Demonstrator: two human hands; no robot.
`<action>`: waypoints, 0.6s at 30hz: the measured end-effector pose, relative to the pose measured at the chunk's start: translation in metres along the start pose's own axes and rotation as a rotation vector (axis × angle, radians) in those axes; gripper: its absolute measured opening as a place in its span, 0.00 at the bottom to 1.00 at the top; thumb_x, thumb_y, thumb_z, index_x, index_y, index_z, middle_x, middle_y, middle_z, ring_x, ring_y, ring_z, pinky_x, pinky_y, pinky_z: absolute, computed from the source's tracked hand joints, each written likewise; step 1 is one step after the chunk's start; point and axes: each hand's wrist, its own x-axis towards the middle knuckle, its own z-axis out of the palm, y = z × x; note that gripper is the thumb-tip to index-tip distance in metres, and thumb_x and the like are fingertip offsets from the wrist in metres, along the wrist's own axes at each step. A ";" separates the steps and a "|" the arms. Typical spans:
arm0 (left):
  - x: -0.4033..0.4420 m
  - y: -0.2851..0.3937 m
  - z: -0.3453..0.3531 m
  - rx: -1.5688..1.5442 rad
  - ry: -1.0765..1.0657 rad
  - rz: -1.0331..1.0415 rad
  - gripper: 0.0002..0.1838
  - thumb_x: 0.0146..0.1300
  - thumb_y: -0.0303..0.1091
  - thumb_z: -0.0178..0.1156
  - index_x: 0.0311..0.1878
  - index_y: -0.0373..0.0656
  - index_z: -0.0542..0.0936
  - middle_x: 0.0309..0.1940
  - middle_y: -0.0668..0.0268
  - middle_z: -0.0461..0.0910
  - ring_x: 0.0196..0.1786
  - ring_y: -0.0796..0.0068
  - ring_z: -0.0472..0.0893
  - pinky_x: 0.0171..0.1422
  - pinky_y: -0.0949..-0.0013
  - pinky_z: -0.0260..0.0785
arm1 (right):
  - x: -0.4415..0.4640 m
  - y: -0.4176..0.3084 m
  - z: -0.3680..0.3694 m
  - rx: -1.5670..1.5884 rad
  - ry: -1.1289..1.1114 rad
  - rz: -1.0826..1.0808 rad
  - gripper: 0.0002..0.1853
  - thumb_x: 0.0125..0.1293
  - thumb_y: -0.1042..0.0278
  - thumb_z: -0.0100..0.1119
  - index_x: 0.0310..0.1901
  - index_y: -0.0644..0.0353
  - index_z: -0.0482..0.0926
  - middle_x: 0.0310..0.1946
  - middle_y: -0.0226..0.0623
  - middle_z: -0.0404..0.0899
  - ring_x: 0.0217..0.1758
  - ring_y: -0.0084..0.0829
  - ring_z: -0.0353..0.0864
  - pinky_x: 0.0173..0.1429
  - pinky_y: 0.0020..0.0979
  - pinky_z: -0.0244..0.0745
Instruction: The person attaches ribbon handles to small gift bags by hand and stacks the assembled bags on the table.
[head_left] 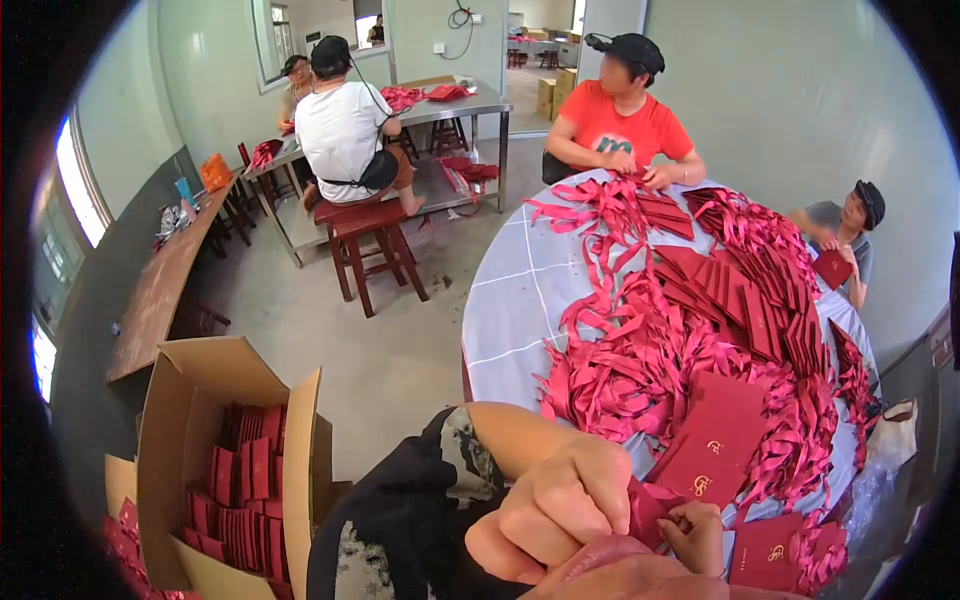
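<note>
My left hand (560, 505) is curled closed low in the middle of the head view, its fingertips against a dark red flat pouch (648, 515). On the other side of the pouch, my right hand (697, 535) pinches its edge between thumb and fingers. Only part of this pouch shows between the hands; my lower face covers some of the view below. Just beyond lies a flat red pouch with a gold logo (715, 435). A heap of pink-red ribbons (630, 375) spreads over the round table (510, 300), beside rows of stacked red pouches (745, 300).
An open cardboard box (165, 470) filled with red pouches stands at my left. Across the round table a person in a red shirt (630, 125) handles ribbons; another person (850, 235) holds a pouch at right. Two people sit at a metal table (485, 100) behind.
</note>
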 end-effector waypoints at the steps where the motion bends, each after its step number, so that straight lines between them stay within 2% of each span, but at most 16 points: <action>1: 0.001 0.000 -0.002 -0.029 -0.017 -0.020 0.08 0.72 0.39 0.57 0.39 0.49 0.70 0.32 0.71 0.69 0.34 0.74 0.73 0.36 0.69 0.72 | 0.001 -0.003 -0.002 -0.014 0.003 -0.024 0.09 0.47 0.77 0.77 0.26 0.63 0.82 0.16 0.34 0.76 0.17 0.23 0.72 0.23 0.26 0.65; 2: 0.002 0.000 -0.004 -0.029 -0.015 -0.019 0.08 0.72 0.39 0.57 0.39 0.49 0.70 0.32 0.71 0.69 0.34 0.74 0.73 0.36 0.69 0.72 | 0.002 -0.005 -0.003 -0.027 0.004 -0.048 0.09 0.47 0.77 0.77 0.26 0.63 0.82 0.16 0.34 0.76 0.17 0.23 0.72 0.24 0.27 0.65; 4: 0.004 0.000 -0.009 -0.174 -0.050 -0.079 0.15 0.73 0.48 0.59 0.36 0.49 0.69 0.32 0.64 0.75 0.35 0.66 0.77 0.38 0.65 0.75 | 0.001 -0.003 -0.002 -0.040 0.003 -0.054 0.09 0.47 0.76 0.77 0.26 0.63 0.82 0.16 0.34 0.76 0.17 0.23 0.72 0.24 0.27 0.65; 5: 0.005 0.001 -0.011 -0.176 -0.050 -0.079 0.15 0.73 0.48 0.59 0.36 0.49 0.69 0.32 0.64 0.75 0.35 0.66 0.77 0.38 0.65 0.75 | 0.001 -0.002 -0.002 -0.053 0.003 -0.059 0.09 0.47 0.76 0.77 0.26 0.62 0.82 0.16 0.34 0.76 0.17 0.23 0.72 0.24 0.27 0.65; 7: 0.014 0.006 -0.014 -0.254 -0.067 -0.246 0.23 0.70 0.56 0.60 0.31 0.47 0.70 0.28 0.63 0.76 0.28 0.66 0.77 0.31 0.67 0.72 | 0.001 -0.002 -0.002 -0.062 0.005 -0.072 0.10 0.47 0.76 0.77 0.26 0.62 0.82 0.16 0.34 0.76 0.17 0.23 0.72 0.24 0.27 0.65; 8: 0.023 0.003 -0.026 -0.340 -0.223 -0.357 0.25 0.65 0.55 0.66 0.27 0.44 0.72 0.26 0.63 0.77 0.24 0.67 0.76 0.25 0.69 0.68 | 0.002 -0.002 -0.001 -0.075 0.006 -0.086 0.10 0.47 0.75 0.77 0.26 0.63 0.82 0.16 0.34 0.76 0.17 0.23 0.72 0.24 0.27 0.65; 9: 0.027 0.002 -0.028 -0.339 -0.223 -0.356 0.25 0.65 0.55 0.66 0.27 0.44 0.72 0.26 0.63 0.77 0.24 0.67 0.76 0.25 0.69 0.68 | 0.002 -0.001 -0.001 -0.075 0.006 -0.087 0.10 0.47 0.75 0.77 0.26 0.63 0.82 0.16 0.34 0.76 0.17 0.23 0.72 0.24 0.27 0.65; 11: 0.031 -0.001 -0.028 -0.563 -0.349 -0.656 0.26 0.66 0.57 0.65 0.25 0.45 0.71 0.22 0.64 0.74 0.22 0.71 0.76 0.24 0.70 0.66 | 0.002 0.001 0.000 -0.034 -0.005 -0.053 0.09 0.47 0.76 0.76 0.26 0.63 0.82 0.16 0.34 0.76 0.16 0.24 0.72 0.24 0.28 0.66; 16: 0.022 -0.018 -0.026 -0.751 -0.365 -0.688 0.24 0.65 0.53 0.66 0.25 0.44 0.73 0.24 0.65 0.76 0.22 0.69 0.77 0.24 0.70 0.69 | 0.000 0.001 0.001 -0.024 -0.007 0.012 0.09 0.47 0.75 0.74 0.24 0.63 0.80 0.15 0.37 0.75 0.16 0.27 0.72 0.23 0.30 0.65; 18: 0.017 -0.021 -0.023 -0.937 -0.270 -0.758 0.20 0.57 0.49 0.72 0.29 0.41 0.79 0.27 0.61 0.79 0.23 0.66 0.77 0.24 0.68 0.65 | 0.001 -0.002 -0.001 -0.023 0.010 0.049 0.09 0.47 0.75 0.73 0.23 0.63 0.79 0.15 0.38 0.74 0.15 0.28 0.72 0.23 0.31 0.64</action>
